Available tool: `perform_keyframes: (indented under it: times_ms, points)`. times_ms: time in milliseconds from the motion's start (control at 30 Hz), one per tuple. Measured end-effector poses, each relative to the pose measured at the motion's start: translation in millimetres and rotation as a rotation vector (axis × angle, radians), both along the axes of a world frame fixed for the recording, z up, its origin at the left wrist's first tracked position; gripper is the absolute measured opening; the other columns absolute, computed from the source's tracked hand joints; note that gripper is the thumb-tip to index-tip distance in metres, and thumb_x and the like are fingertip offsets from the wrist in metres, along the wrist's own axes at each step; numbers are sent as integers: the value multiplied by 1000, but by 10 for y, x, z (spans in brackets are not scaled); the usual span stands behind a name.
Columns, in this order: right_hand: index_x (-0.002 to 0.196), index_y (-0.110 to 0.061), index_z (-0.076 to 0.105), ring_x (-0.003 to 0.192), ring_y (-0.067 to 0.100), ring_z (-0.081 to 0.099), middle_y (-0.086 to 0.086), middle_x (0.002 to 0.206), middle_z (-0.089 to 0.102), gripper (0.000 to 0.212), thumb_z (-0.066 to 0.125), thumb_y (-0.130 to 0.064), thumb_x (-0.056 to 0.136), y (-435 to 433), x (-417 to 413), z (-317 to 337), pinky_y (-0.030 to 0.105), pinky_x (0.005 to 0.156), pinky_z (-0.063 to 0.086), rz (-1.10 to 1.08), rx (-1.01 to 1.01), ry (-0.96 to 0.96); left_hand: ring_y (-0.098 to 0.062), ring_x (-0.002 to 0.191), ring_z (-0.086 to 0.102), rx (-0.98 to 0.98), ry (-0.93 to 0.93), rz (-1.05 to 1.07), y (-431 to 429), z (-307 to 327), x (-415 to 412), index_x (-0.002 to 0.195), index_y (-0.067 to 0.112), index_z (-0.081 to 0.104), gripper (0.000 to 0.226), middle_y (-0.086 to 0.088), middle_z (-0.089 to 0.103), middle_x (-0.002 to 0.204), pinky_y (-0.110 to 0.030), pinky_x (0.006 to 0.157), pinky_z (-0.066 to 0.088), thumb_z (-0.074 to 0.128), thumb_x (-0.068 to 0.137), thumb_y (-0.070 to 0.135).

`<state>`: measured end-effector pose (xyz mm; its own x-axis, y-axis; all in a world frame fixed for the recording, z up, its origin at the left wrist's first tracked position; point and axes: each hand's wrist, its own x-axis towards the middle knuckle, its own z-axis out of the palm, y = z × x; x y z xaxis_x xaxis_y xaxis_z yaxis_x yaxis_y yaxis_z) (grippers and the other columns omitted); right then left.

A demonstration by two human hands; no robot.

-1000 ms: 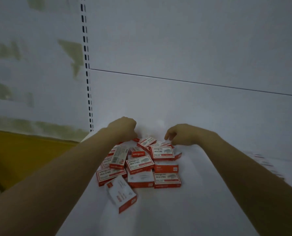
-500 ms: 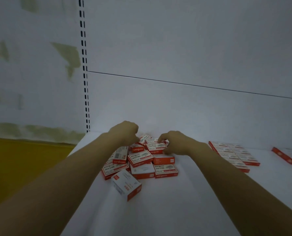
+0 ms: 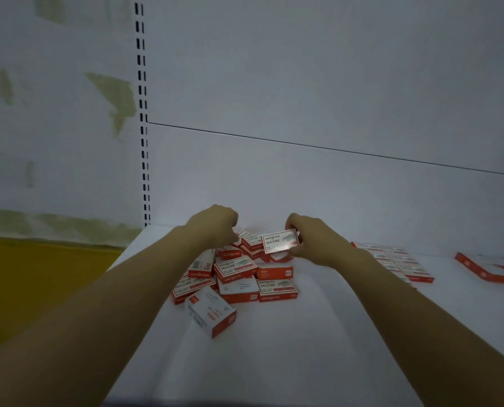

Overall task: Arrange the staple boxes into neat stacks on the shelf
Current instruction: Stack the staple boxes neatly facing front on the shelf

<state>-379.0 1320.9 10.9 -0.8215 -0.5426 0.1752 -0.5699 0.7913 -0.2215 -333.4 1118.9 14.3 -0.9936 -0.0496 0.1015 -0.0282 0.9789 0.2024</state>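
A loose heap of several red-and-white staple boxes (image 3: 236, 273) lies on the white shelf (image 3: 289, 348). My right hand (image 3: 312, 239) grips one staple box (image 3: 280, 241) by its right end, lifted and tilted above the back of the heap. My left hand (image 3: 214, 224) hovers over the heap's back left with its fingers curled; what they touch is hidden. One box (image 3: 211, 314) lies apart at the heap's front left.
A flat row of staple boxes (image 3: 397, 262) lies to the right, with another red box (image 3: 483, 268) farther right. The shelf's white back panel (image 3: 303, 177) rises behind. A slotted upright (image 3: 143, 142) marks the left end, a yellow surface (image 3: 39, 277) beyond it.
My right hand has taken hold of a box and raised it off the back of the heap. My left hand stays curled over the heap's back left.
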Motion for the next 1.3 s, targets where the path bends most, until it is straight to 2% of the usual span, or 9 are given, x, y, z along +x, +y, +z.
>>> perform_keyframes:
  times_ms: [133,267,500,600,733,833,1033,1167,1300]
  points:
    - [101,-12,49,89,17,56,6,105,60,28,69,-16,81,202,55,59,21,63,43,-37,-66,64,-23,107,55,-10,4,-54,187,27,-39,125,13,53,39,-6,57,122,-37,92,49,58,90,29]
    - [102,-13,49,85,16,53,6,105,59,30,70,-14,80,464,126,95,20,62,39,-107,-79,89,-24,112,53,-21,3,-118,423,62,-119,128,14,51,40,-7,54,127,-36,94,47,56,90,28]
    - [109,-12,50,86,17,50,7,110,59,33,68,-16,82,1125,280,128,21,67,35,-295,-57,87,-25,107,54,-70,29,-247,1032,93,-310,120,8,55,34,-10,56,119,-33,85,45,56,91,26]
    - [108,-12,50,90,19,54,7,110,59,33,68,-17,82,1461,381,134,22,67,40,-389,-58,80,-25,108,54,-80,29,-305,1352,87,-364,120,8,55,34,-9,56,119,-34,86,45,54,92,28]
    - [103,-16,48,87,15,51,4,111,59,32,70,-15,81,1937,492,94,14,59,37,-481,-52,75,-24,110,53,-90,36,-378,1804,51,-440,121,9,54,35,-7,56,121,-34,89,46,54,92,28]
    - [102,-16,48,90,17,54,5,112,60,31,71,-15,81,2288,507,55,21,69,44,-527,-56,68,-23,106,56,-91,37,-409,2200,21,-508,120,11,56,34,-6,58,119,-33,87,48,56,91,28]
    - [109,-13,50,89,16,55,6,114,60,35,70,-17,81,3021,318,-3,21,70,42,-546,-29,72,-23,110,53,-78,54,-438,2955,0,-725,122,12,54,35,-7,55,124,-35,91,47,54,91,28]
    - [111,-10,51,86,16,53,7,110,59,35,69,-17,81,3371,31,17,22,70,42,-489,-24,62,-20,99,50,-39,75,-407,3336,-23,-885,120,9,54,32,-8,55,121,-31,82,44,53,90,21]
    - [107,-10,53,86,18,54,8,106,63,33,70,-17,80,3509,-248,19,26,68,44,-386,-89,78,-24,112,51,-16,77,-358,3554,-32,-970,123,11,52,37,-8,55,123,-36,92,47,57,88,18]
